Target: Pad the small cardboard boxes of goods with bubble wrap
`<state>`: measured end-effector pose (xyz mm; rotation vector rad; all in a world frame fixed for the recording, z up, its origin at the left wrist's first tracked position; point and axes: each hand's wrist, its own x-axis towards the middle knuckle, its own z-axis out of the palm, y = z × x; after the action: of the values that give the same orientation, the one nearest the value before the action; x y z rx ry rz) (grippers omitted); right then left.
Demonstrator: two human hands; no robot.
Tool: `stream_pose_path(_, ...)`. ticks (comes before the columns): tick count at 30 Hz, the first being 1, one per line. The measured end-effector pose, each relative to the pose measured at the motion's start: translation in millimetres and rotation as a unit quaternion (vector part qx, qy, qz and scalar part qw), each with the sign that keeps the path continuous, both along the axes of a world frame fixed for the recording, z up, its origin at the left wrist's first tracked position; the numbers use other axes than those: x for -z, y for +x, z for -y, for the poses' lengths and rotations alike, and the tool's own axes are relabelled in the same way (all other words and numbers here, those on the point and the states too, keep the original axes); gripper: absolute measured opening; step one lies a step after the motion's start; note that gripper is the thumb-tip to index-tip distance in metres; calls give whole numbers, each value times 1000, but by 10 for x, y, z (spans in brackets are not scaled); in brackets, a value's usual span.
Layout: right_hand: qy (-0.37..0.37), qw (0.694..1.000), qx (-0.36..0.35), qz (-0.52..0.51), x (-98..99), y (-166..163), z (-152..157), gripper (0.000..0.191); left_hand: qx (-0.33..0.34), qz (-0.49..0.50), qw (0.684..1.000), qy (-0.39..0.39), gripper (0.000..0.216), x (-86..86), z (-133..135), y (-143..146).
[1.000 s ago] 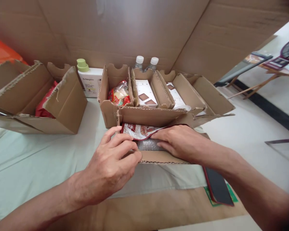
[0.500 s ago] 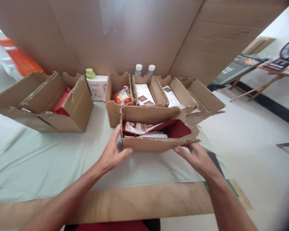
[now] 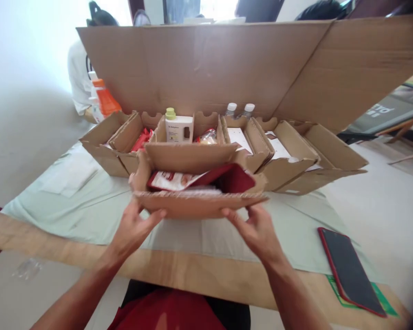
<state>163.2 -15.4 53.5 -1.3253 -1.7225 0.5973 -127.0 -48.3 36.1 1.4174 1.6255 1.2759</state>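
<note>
A cardboard box (image 3: 192,206) without a lid is held in front of me. My left hand (image 3: 132,224) grips its left end, thumb on the front wall. At the right end, my right hand (image 3: 256,228) clasps it too, its thumb against the front and the other fingers partly hidden below. Inside lies a dark red and white packet (image 3: 239,178), with something clear and plastic-like beside it. Just behind stand more cardboard boxes (image 3: 296,169) and a white bottle with a green cap (image 3: 182,128).
A tall cardboard panel (image 3: 227,68) stands behind the boxes, with two white-capped bottles (image 3: 248,110) before it. An orange-topped bottle (image 3: 106,101) is at left, near a person in white (image 3: 78,75). A phone (image 3: 351,270) lies at the table's right front.
My hands have closed on the box and moved it away from the right-hand row, toward me and leftward. The view has shifted, bringing the phone and the person behind the panel into sight.
</note>
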Motion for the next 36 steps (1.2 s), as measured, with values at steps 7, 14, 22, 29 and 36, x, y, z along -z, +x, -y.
stream_pose_path(7, -2, 984, 157, 79, -22, 505, 399, 40, 156, 64, 981, 95, 78, -8, -174, 540)
stream_pose_path(14, -83, 996, -28, -28, 404, -219, 24, 53, -39, 64, 997, -9, 57, 395, 494, 7)
stream_pose_path(22, -59, 976, -147, -150, 520, -947, -610, 75, -89, 27, 996, -3, 74, 632, 900, 10)
stream_pose_path(29, -10, 983, -87, -163, 608, -1312, -736, 69, -52, -10, 998, 41, 79, 648, 940, 104)
stream_pose_path(36, 36, 985, -49, -159, 604, -1449, -766, 61, -9, 12, 999, 43, 82, 647, 818, 256)
